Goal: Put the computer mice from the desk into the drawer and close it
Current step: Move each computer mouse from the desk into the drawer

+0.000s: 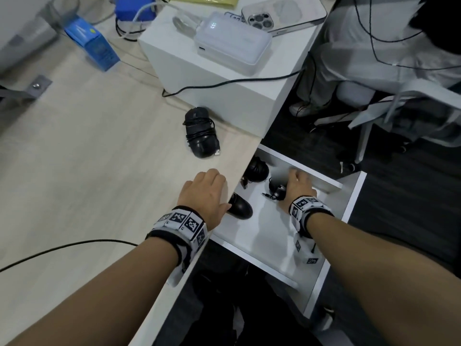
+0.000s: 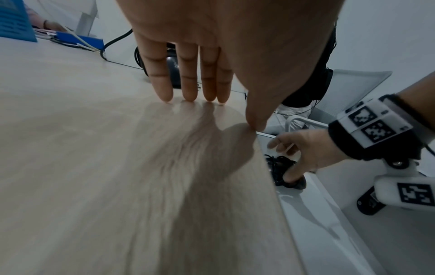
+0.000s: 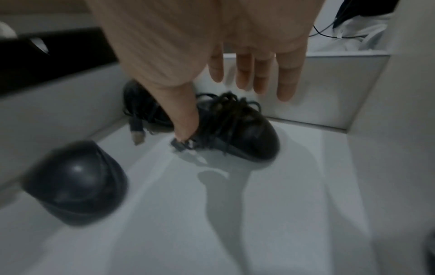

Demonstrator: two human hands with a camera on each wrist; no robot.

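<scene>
A black mouse (image 1: 202, 132) with its cable wound round it lies on the wooden desk (image 1: 87, 158). My left hand (image 1: 204, 192) rests flat near the desk's edge, fingertips (image 2: 188, 96) straight on the wood, holding nothing. The white drawer (image 1: 354, 196) stands pulled out below the edge. Three black mice lie in it: one at the back (image 1: 257, 168), one near the front (image 1: 240, 207), one cable-wrapped (image 3: 249, 137). My right hand (image 1: 298, 186) hovers over that last mouse; its fingers (image 3: 286, 89) are straight, and the thumb touches the mouse's cable.
A white box (image 1: 224, 91) behind the desk mouse carries a power bank (image 1: 232, 43) and a phone (image 1: 282, 13). A blue carton (image 1: 92, 43) lies at the back left. A black cable (image 1: 62, 248) crosses the near desk. A seated person and chair (image 1: 399, 96) are right of the drawer.
</scene>
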